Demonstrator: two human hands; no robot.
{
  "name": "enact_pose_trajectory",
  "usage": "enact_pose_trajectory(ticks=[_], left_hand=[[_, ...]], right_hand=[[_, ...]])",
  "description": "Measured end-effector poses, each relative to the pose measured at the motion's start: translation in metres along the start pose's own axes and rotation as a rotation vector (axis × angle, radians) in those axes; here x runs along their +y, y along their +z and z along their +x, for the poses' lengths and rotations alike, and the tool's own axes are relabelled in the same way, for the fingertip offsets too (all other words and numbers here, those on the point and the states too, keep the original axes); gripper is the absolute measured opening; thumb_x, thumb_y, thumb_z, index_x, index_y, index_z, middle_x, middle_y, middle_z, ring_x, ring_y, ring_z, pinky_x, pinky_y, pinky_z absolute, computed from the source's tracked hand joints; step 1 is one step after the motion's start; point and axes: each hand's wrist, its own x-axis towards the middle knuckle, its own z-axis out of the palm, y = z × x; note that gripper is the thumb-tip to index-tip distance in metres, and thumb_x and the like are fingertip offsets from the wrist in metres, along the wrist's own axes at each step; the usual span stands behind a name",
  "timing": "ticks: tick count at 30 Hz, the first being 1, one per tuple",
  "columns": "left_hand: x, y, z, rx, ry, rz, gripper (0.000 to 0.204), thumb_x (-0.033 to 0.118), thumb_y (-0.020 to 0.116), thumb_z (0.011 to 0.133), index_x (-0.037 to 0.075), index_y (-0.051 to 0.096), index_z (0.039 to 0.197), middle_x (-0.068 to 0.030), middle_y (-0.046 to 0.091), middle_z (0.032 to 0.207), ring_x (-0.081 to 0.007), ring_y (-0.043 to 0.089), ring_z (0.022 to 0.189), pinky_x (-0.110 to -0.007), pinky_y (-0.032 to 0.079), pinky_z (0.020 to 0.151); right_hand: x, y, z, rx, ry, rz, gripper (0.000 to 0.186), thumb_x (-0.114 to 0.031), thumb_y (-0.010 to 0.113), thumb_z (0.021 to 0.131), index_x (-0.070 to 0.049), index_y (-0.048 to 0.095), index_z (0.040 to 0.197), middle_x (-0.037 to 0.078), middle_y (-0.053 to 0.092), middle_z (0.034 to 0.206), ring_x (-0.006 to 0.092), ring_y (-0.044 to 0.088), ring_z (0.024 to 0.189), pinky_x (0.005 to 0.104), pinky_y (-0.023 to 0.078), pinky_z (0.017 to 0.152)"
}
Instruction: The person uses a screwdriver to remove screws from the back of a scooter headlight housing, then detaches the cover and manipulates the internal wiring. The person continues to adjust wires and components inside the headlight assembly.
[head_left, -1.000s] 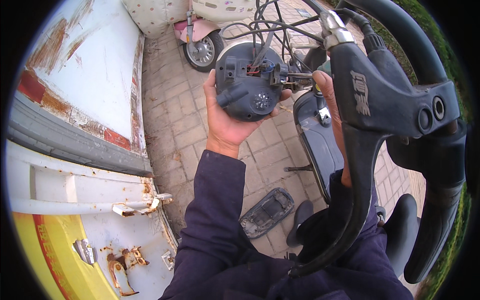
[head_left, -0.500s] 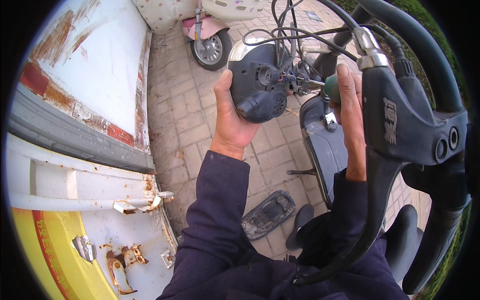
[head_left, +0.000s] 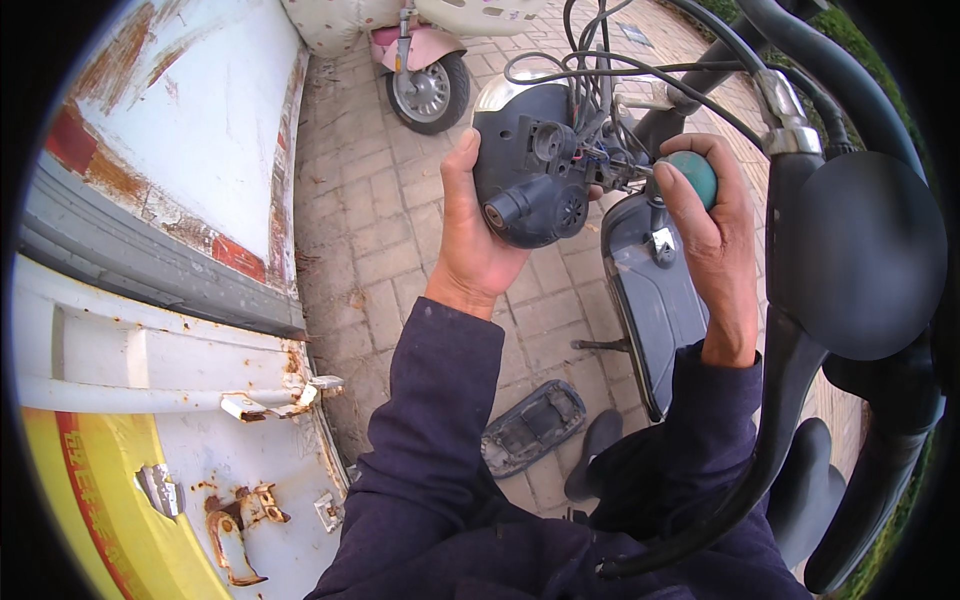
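Observation:
My left hand [head_left: 475, 245] cups a black headlight [head_left: 525, 175] with a bright chrome rim, thumb up along its near-left side. The back of the housing faces me, showing a round socket and a key-lock-like barrel. Thin wires and a bracket [head_left: 625, 170] join its right side. My right hand [head_left: 715, 245] is closed round the green ball-shaped handle [head_left: 695, 178] of a screwdriver. The screwdriver's shaft points left at the bracket; its tip is hidden among the wires.
Black cables [head_left: 650, 70] loop above the headlight. A handlebar brake lever [head_left: 785, 400] crosses the right side, partly blurred. Below stands a dark footboard [head_left: 655, 300]. A dusty grey plastic tray-like part [head_left: 535, 430] lies on the paving. A rusty white metal panel [head_left: 180, 360] borders the left; a pink scooter [head_left: 425, 80] stands beyond.
My right hand has turned and shifted on the screwdriver handle, so more of the green ball shows. The headlight sits slightly further right in the picture, still in my left hand.

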Motion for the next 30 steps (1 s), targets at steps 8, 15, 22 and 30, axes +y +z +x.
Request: enact_pose_trajectory(ticks=[8, 15, 22, 30], left_hand=[[-0.006, 0.008, -0.001, 0.062, 0.045, 0.084, 0.072, 0.063, 0.042, 0.102, 0.004, 0.053, 0.141, -0.0148, 0.068, 0.127, -0.0319, 0.07, 0.108, -0.051, 0.059, 0.094], [-0.006, 0.007, -0.004, 0.007, 0.029, 0.12, 0.071, 0.062, 0.044, 0.102, 0.004, 0.053, 0.141, -0.0144, 0.068, 0.127, -0.0315, 0.07, 0.108, -0.05, 0.059, 0.094], [-0.004, 0.012, -0.005, 0.04, 0.08, 0.183, 0.07, 0.061, 0.046, 0.103, 0.004, 0.053, 0.141, -0.0141, 0.068, 0.126, -0.0308, 0.07, 0.107, -0.049, 0.059, 0.094], [-0.004, 0.005, -0.006, -0.033, 0.085, 0.24, 0.062, 0.058, 0.051, 0.102, 0.009, 0.056, 0.14, -0.0077, 0.067, 0.128, -0.0224, 0.068, 0.111, -0.041, 0.056, 0.097]], right_hand=[[0.03, -0.004, 0.0, 0.135, 0.105, -0.204, 0.04, -0.046, 0.066, 0.097, -0.007, 0.065, 0.106, 0.007, 0.058, 0.087, 0.0184, 0.059, 0.08, 0.0331, 0.048, 0.077], [0.025, -0.016, 0.002, 0.051, -0.088, -0.359, 0.036, -0.04, 0.071, 0.095, -0.006, 0.068, 0.107, 0.008, 0.063, 0.089, 0.0177, 0.063, 0.081, 0.0303, 0.052, 0.076], [0.019, -0.012, 0.002, 0.01, 0.053, -0.159, 0.037, -0.038, 0.069, 0.097, -0.004, 0.065, 0.111, 0.007, 0.062, 0.088, 0.0171, 0.06, 0.081, 0.0285, 0.049, 0.077], [0.041, 0.0, 0.0, 0.079, 0.066, -0.02, 0.035, -0.037, 0.064, 0.1, -0.005, 0.06, 0.114, 0.003, 0.054, 0.091, 0.013, 0.052, 0.079, 0.0252, 0.043, 0.075]])
